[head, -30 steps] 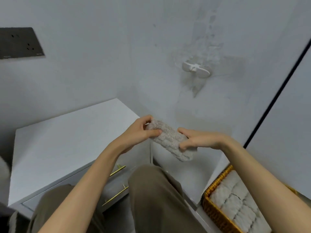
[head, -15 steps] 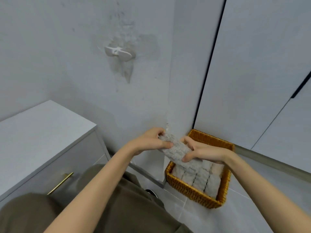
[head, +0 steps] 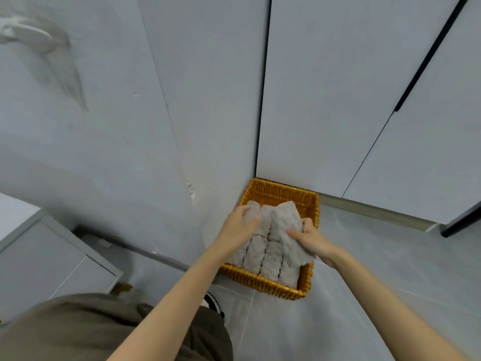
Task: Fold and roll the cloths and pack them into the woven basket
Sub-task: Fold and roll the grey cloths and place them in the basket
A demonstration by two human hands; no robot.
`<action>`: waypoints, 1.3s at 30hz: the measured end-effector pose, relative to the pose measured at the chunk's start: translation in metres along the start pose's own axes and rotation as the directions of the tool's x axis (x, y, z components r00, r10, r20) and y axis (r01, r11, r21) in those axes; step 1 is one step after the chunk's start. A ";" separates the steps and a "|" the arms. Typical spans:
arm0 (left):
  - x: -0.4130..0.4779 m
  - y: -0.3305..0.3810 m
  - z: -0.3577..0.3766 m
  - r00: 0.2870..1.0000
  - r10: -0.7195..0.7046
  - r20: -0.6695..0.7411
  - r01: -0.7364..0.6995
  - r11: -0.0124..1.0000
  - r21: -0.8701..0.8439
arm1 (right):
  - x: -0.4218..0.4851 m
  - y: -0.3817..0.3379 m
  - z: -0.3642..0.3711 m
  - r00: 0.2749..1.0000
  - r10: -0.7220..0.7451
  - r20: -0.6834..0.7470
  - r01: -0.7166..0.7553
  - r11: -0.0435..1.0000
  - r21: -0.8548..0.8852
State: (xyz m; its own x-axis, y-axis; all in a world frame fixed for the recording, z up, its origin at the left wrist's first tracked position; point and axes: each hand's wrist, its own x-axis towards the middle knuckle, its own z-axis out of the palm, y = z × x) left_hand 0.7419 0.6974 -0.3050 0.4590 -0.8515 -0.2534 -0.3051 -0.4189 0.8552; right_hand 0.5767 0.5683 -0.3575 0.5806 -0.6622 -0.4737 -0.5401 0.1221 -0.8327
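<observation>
The right hand (head: 312,242) holds a rolled cloth (head: 286,224) in a closed grip above the right side of the woven basket (head: 263,282); the left hand (head: 240,229) clutches packed rolls (head: 256,257) at far left. Squeezed in, the roll could unfurl or dislodge its neighbours.

One woven basket (head: 273,285) was counted beneath two hands: one left hand (head: 238,229) and one right hand (head: 312,241). One rolled cloth (head: 286,222) was held in the right hand. Four packed rolls (head: 253,254) were counted between the wrists, and others were partly hidden behind the hands.

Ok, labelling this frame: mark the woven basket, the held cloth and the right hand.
woven basket (head: 281,196): head view, far inner wall.
held cloth (head: 286,220): head view, upper face.
right hand (head: 315,242): head view, back of hand.
</observation>
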 end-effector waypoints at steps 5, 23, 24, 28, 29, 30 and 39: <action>0.017 -0.032 0.013 0.998 0.000 0.056 -0.001 1.000 0.016 | 0.066 0.039 -0.009 0.932 0.147 -0.331 -0.140 0.989 0.047; 0.089 -0.078 0.039 0.993 0.006 0.120 0.001 0.998 -0.060 | 0.205 0.115 0.002 0.767 0.315 -0.559 -0.378 0.926 0.004; 0.090 -0.079 0.040 0.992 0.010 0.123 -0.002 0.998 -0.066 | 0.209 0.119 0.003 0.767 0.325 -0.553 -0.386 0.923 0.007; 0.097 -0.084 0.042 0.993 0.010 0.120 0.001 0.996 -0.085 | 0.219 0.129 0.006 0.815 0.347 -0.465 -0.416 0.908 -0.052; 0.097 -0.085 0.042 0.993 0.008 0.116 0.002 0.996 -0.090 | 0.219 0.131 0.005 0.826 0.334 -0.454 -0.419 0.903 -0.098; 0.097 -0.086 0.043 0.993 0.006 0.116 0.005 0.996 -0.092 | 0.219 0.132 0.004 0.837 0.316 -0.446 -0.419 0.895 -0.153; 0.094 -0.084 0.042 0.992 0.008 0.124 0.003 0.996 -0.084 | 0.203 0.130 0.009 0.953 -0.205 -0.223 -0.107 0.461 -0.881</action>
State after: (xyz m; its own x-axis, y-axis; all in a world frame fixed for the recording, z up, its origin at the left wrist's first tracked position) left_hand 0.7754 0.6393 -0.4200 0.3500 -0.8872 -0.3006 -0.2330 -0.3932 0.8894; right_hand 0.6305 0.4564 -0.5647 0.5285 -0.8208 -0.2168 -0.8477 -0.5243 -0.0811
